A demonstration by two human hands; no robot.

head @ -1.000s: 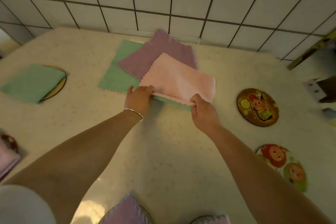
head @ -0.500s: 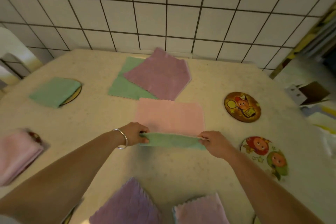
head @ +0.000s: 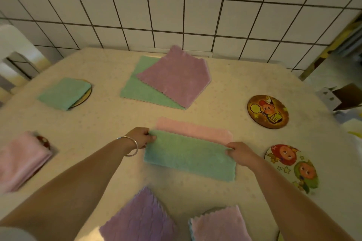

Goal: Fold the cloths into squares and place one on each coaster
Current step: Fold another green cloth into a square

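Head view: green flap (head: pixel 190 157) now covers more pink cloth (head: pixel 195 129).

Both hands pinch the far corners of a pink-and-green cloth (head: pixel 189 157) lying half folded on the table (head: pixel 109 123): the left hand (head: pixel 141 137) at one end, the right hand (head: pixel 238 152) at the other. Two bare cartoon coasters (head: pixel 267 111) lie to the right.

Both hands (head: pixel 142 137) (head: pixel 238 152) forward, fingers seemingly pinching; arms extended
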